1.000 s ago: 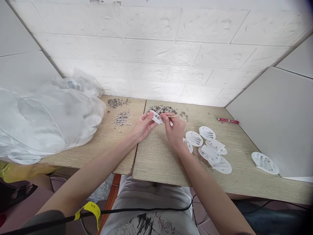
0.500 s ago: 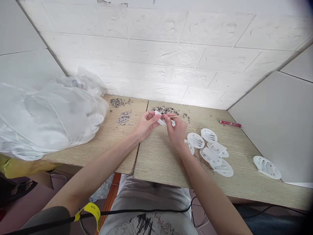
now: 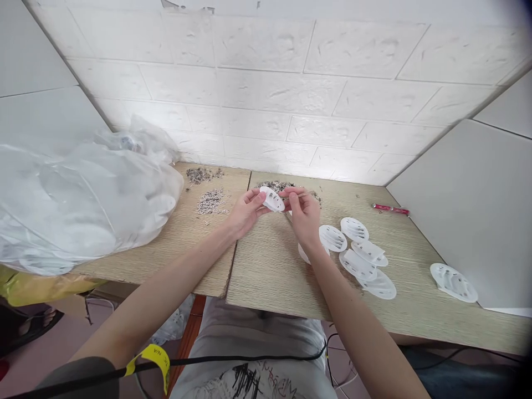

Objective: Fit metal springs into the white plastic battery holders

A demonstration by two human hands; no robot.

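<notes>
My left hand [image 3: 245,215] is closed on the edge of a white oval plastic piece [image 3: 272,199]. Small metal bits show in the slots of its face, which is tilted up towards me. Close to the right side of that piece, my right hand [image 3: 304,213] pinches a thin, light brown stick-like tool [image 3: 306,193], mostly hidden by the fingers. Behind both hands lies a heap of small metal parts [image 3: 276,184]. Several similar white slotted pieces [image 3: 332,238] lie to the right of my right wrist, some overlapping.
A large clear plastic bag [image 3: 83,205] of white pieces fills the left side. Two small piles of metal parts [image 3: 211,200] lie near it. A red tube-like item [image 3: 390,209] and a lone white piece [image 3: 454,282] are at the right. A black cable [image 3: 249,359] crosses my lap.
The white piece in my left hand has turned so its slotted face shows. My right hand has drawn slightly right, away from it, still holding the thin tool.
</notes>
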